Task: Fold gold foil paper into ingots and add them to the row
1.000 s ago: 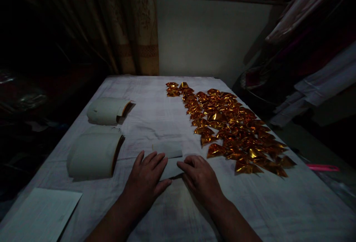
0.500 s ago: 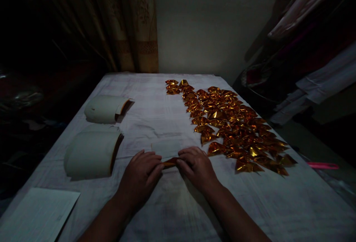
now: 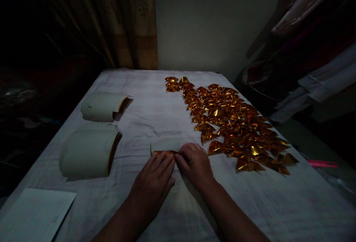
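- Now your left hand (image 3: 152, 184) lies flatter, fingers almost together upon the gold paper (image 3: 166, 153), probably pressing its fold.
- Your right hand (image 3: 196, 165) pinches its end.

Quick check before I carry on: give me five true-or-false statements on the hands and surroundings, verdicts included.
1. The left hand partly covers a gold strip. True.
2. The right hand is off among the foil pieces. False: the right hand is at the strip's right end.
3. Most foil pieces lie on the right half of the cloth. True.
4. The large flat sheet is at the far edge. False: the large flat sheet is near left.
5. Two curved stacks lie on the left. True.
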Demonstrator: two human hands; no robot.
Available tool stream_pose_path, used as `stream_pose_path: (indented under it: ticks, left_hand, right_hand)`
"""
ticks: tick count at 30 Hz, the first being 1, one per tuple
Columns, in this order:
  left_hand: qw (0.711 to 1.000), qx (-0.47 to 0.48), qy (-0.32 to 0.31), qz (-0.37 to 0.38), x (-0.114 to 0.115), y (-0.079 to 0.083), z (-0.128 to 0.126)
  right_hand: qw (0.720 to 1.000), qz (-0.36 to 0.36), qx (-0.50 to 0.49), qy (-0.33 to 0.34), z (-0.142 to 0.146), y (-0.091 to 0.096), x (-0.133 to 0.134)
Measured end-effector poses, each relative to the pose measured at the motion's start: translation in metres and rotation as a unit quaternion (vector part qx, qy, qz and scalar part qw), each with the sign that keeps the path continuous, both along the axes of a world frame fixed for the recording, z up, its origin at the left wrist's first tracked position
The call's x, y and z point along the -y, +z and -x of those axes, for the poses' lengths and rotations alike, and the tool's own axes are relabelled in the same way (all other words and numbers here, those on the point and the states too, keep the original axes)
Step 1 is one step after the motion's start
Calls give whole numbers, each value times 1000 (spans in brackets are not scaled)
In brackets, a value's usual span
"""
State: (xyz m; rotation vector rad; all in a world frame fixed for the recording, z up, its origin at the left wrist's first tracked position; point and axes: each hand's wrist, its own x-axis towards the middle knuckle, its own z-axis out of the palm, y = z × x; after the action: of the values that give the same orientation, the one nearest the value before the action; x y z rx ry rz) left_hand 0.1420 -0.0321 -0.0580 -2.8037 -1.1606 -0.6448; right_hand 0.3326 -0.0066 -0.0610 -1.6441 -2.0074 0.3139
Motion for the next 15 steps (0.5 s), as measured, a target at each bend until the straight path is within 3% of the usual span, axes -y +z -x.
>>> stream_pose_path:
  ticks: [15]
  left_hand:
    - [1000, -12, 6, 25, 4, -9, 1]
  right_hand:
    - [1000, -26, 12, -6, -1, -6, -1]
